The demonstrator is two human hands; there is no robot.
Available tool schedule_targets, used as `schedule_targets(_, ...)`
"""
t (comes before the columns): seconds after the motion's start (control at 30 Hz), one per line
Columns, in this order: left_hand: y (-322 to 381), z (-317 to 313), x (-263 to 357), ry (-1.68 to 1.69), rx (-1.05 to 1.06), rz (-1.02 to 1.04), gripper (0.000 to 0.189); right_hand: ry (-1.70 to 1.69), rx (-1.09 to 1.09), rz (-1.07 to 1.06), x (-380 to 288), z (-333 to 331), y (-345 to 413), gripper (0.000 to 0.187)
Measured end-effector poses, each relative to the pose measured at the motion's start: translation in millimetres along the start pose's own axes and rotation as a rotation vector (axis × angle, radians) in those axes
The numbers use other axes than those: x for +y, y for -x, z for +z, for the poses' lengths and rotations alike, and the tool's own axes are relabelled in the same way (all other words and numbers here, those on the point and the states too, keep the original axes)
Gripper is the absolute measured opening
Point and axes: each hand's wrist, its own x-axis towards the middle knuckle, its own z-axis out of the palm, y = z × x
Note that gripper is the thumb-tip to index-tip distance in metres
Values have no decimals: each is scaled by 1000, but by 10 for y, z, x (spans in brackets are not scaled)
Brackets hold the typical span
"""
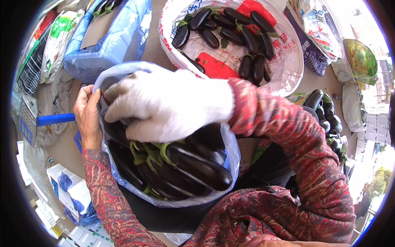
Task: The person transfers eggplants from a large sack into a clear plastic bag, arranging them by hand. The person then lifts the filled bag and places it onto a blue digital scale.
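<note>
A container lined with thin blue plastic film (236, 157) stands before me, filled with long dark purple eggplants (200, 166), several green stems showing near its middle. My left hand (88, 119), bare, pinches the film at the left rim between thumb and fingers. Inside the upper left part of the container is my right hand (172, 105), in a white knitted glove and slightly blurred. Its curled fingers lie over dark eggplants, and I cannot tell whether they grip one. The glove hides much of the container's upper half.
Beyond stands a round basin lined with a white printed woven sack (209, 52), holding loose eggplants (251, 40). A blue film-lined box (81, 60) sits upper left, a scale with keypad (29, 119) at left. More eggplants (331, 119) are piled right; a white box (68, 185) lies lower left.
</note>
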Motion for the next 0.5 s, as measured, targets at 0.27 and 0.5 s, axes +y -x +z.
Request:
schedule_targets(0.27, 171, -169, 97, 82, -162, -190, 33, 421, 345, 1005, 2527, -1809, 1949, 49)
schedule_targets(0.5, 328, -297, 447, -331, -252, -317, 24, 725, 249, 1408, 4373, -1503, 3355, 85)
